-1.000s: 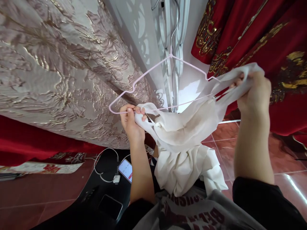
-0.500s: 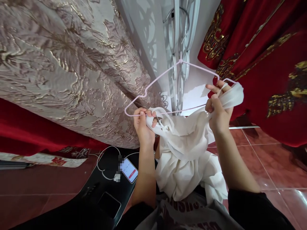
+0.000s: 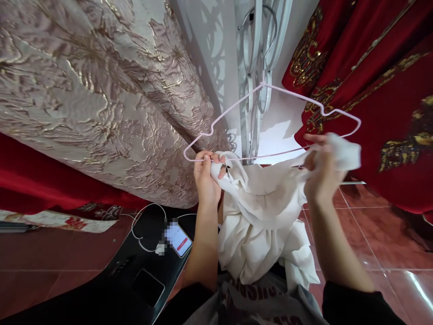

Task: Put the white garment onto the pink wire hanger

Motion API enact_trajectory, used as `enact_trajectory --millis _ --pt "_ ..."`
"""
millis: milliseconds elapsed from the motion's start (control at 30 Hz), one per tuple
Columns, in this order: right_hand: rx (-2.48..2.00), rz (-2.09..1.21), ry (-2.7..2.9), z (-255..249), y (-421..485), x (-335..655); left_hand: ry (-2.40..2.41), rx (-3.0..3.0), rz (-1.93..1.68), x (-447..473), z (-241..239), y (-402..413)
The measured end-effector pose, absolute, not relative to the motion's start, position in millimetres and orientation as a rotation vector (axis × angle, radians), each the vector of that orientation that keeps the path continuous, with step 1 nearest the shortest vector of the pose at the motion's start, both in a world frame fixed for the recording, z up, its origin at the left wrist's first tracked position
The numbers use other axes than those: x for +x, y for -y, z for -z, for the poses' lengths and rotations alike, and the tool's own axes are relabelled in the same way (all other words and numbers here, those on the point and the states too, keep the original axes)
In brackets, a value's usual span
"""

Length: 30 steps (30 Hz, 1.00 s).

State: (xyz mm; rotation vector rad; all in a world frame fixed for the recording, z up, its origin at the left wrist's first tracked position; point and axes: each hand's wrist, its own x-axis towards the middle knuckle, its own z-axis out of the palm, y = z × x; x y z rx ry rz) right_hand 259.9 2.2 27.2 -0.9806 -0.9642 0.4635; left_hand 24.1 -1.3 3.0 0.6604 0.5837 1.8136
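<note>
Slackly, the white garment [image 3: 264, 216] hangs bunched between both grips, under the pink wire hanger [image 3: 263, 84]. The left grip [image 3: 207, 175] is clamped on the hanger's end and a strap. The right grip [image 3: 321, 174] is closed on fabric just beneath the hanger's other end.

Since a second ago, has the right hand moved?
Yes. The right hand, gripping the white garment, has come leftward toward the white rack. It is now under the right end of the pink hanger, not beyond it.
</note>
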Motion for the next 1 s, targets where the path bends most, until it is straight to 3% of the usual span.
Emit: enact_trajectory --millis 133,367,567,700,833,1000 --pt "-1.121 -0.479 1.469 -11.9 -12.1 235.8 -0.555 0.573 -1.796 17.7 -3.2 8.9" --pt "-1.035 -0.495 1.398 11.2 -17.9 244.0 -0.583 0.607 -1.945 -56.1 -8.5 15.8" --pt "-1.033 -0.613 1.361 20.7 -10.8 240.9 -0.73 1.186 -1.84 -65.5 -65.0 -15.7" --pt "-1.053 -0.705 1.342 9.8 -5.1 237.5 -0.924 1.625 -1.562 -37.3 -89.4 -33.4" --pt "-0.985 -0.851 1.258 -10.1 3.5 240.3 -1.137 1.893 -1.588 -20.9 -87.1 -38.8" --pt "-1.094 -1.003 0.706 -44.1 1.6 284.8 -1.275 2.035 -1.628 -24.6 -86.0 -40.6"
